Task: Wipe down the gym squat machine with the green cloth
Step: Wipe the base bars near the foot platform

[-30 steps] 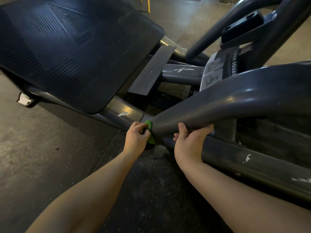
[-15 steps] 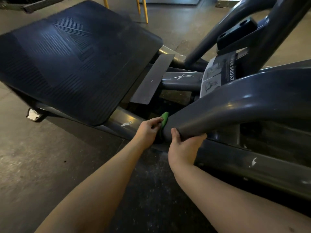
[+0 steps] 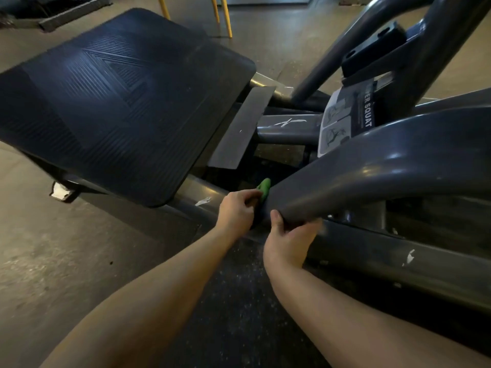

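The squat machine fills the view: a dark ribbed foot platform (image 3: 125, 102) on the left and a thick grey curved arm (image 3: 372, 166) sweeping in from the right. My left hand (image 3: 236, 209) grips the green cloth (image 3: 264, 187) and presses it against the lower end of that arm; only a small fold of cloth shows above my fingers. My right hand (image 3: 287, 240) grips the underside of the same arm just right of the cloth, thumb up on its near face.
A lower grey frame rail (image 3: 398, 258) with paint chips runs under the arm to the right. A label plate reading SQUAT (image 3: 348, 120) sits behind. Yellow legs (image 3: 225, 14) stand on the concrete floor at the back. Speckled black matting (image 3: 239, 301) lies below my forearms.
My left hand has slid the cloth up the end of the arm, from below its tip to its upper left edge. My right hand shifted left along the underside toward the tip.
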`<state>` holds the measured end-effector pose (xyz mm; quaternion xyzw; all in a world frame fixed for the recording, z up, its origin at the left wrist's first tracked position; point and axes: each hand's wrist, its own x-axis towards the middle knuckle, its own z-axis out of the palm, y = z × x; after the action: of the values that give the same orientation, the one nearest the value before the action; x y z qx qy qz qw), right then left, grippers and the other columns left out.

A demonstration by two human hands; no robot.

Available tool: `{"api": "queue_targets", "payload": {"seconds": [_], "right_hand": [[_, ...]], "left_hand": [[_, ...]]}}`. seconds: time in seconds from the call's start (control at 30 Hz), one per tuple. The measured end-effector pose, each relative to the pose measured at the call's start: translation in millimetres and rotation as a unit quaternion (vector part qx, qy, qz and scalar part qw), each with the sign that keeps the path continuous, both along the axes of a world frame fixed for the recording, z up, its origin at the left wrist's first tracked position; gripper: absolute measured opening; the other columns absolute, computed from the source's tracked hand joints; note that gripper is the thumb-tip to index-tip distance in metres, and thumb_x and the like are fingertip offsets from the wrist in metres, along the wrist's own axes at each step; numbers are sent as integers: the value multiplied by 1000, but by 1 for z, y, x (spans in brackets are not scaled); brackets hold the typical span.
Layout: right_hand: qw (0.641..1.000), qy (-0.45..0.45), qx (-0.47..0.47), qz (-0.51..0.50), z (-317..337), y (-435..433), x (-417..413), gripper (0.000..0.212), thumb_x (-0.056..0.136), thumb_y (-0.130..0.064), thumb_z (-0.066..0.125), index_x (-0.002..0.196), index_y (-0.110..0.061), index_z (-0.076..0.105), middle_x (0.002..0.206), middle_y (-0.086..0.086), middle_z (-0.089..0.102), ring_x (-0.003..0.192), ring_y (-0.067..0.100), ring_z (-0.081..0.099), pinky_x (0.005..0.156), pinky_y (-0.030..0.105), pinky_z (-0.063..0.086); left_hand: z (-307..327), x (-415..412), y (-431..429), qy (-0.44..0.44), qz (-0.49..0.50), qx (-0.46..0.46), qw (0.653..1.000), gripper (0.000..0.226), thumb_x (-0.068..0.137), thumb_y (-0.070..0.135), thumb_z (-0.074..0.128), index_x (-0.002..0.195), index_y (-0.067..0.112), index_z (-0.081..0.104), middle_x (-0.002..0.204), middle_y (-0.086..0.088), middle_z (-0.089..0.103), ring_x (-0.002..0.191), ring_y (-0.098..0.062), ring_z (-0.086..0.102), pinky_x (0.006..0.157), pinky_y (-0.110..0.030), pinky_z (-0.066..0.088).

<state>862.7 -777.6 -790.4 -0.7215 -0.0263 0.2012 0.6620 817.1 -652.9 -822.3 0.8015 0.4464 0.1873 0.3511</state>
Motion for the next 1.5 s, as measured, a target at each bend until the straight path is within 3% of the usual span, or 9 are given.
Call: {"api": "queue_targets", "payload": {"seconds": [0.17, 0.27, 0.47, 0.63, 0.77, 0.93, 1.1, 1.33, 1.5], "right_hand": [[999, 36, -2, -9, 5, 5, -7, 88, 87, -20, 77, 155, -23, 22, 149, 4, 43, 136, 23, 45, 103, 24, 31], [999, 47, 5, -13, 6, 7, -7, 88, 88, -18, 76, 155, -26, 20, 145, 1, 43, 131, 19, 46, 101, 24, 31], [999, 25, -27, 5, 2, 3, -7, 87, 88, -24, 76, 155, -14, 21, 149, 7, 40, 138, 25, 41, 100, 22, 25], [996, 84, -9, -35, 0, 15, -15, 75, 89, -24, 75, 151, -21, 32, 144, 6, 46, 131, 27, 52, 104, 30, 39], [989, 133, -10, -57, -10, 28, -25, 75, 87, -28, 76, 145, -40, 29, 141, 4, 49, 119, 30, 62, 95, 52, 57], [989, 127, -42, -63, -16, 35, -25, 79, 85, -28, 77, 142, -43, 24, 139, 4, 46, 113, 32, 65, 88, 53, 59], [990, 116, -52, -59, -26, 37, -22, 80, 84, -27, 79, 136, -50, 23, 140, 3, 43, 115, 31, 63, 91, 52, 58], [988, 128, -52, -70, -23, 38, -25, 87, 80, -29, 82, 136, -55, 21, 144, 3, 43, 120, 33, 61, 93, 57, 56], [990, 115, -59, -58, -30, 37, -23, 85, 82, -27, 80, 138, -49, 21, 139, 6, 48, 116, 32, 63, 90, 53, 58]], "left_hand": [[8, -22, -21, -41, -39, 31, 998, 33, 97, 12, 64, 128, 19, 71, 123, 5, 72, 112, -1, 62, 101, -20, 48], [-10, -31, -13, 20, -4, 27, 999, 37, 100, 9, 57, 134, 19, 66, 124, 0, 72, 113, -12, 66, 101, -29, 52], [-22, -32, -12, 73, 18, 77, 994, 36, 100, 10, 55, 131, 21, 69, 115, 0, 74, 103, -12, 68, 95, -27, 54], [10, -52, 10, 40, 62, 139, 987, 29, 99, 13, 57, 120, 21, 73, 112, -2, 75, 102, -20, 70, 91, -33, 55], [19, -78, 54, 96, 91, 206, 970, 26, 96, 11, 60, 116, 17, 76, 118, -7, 70, 108, -29, 65, 89, -37, 51], [-12, -100, 78, 170, 42, 222, 959, 22, 100, 18, 61, 113, 13, 77, 122, 3, 65, 112, -22, 48, 92, -41, 51], [-31, -95, 64, 161, 4, 269, 950, 17, 96, 8, 64, 105, 4, 78, 120, -6, 68, 106, -32, 52, 89, -44, 52], [-27, -102, 69, 227, -89, 256, 935, 18, 92, 12, 67, 107, 15, 76, 125, -2, 61, 109, -27, 48, 84, -44, 55], [-17, -74, 100, 217, -6, 245, 945, 21, 97, 11, 60, 106, 16, 79, 113, -2, 64, 105, -27, 49, 89, -38, 49]]}}
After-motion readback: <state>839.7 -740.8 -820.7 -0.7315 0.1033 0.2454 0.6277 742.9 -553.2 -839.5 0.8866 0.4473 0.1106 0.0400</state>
